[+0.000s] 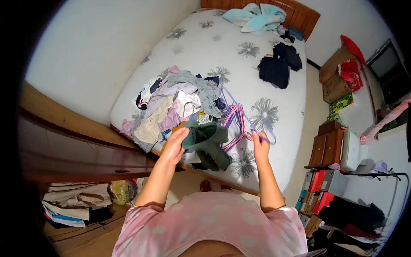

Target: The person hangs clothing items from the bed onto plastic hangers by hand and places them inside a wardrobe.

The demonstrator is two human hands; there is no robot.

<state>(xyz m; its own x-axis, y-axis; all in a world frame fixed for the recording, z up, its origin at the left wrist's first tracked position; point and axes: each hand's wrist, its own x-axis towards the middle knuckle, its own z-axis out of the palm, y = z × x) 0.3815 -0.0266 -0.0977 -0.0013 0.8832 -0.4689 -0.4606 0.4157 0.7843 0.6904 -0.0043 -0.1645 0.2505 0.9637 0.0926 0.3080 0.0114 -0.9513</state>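
Observation:
My left hand point(175, 144) is closed on the edge of a dark green garment point(209, 143), whose folds hang down over the near side of the bed; its exact kind I cannot tell. In my right hand point(261, 145) is a purple clothes hanger point(273, 133), gripped with the fingers closed. Between the hands, a bunch of pink and purple hangers point(237, 124) lies on the mattress. Beyond my left hand spreads a heap of crumpled clothes point(175, 100) in grey, pink, beige and white.
Folded dark clothes point(274, 73) lie on the bed's right side. A light blue blanket point(257, 19) rests by the wooden headboard point(295, 17). At left stands a wardrobe point(85, 141) with folded clothes point(77, 199) low inside. Stacked shoe boxes point(319, 182) are at right.

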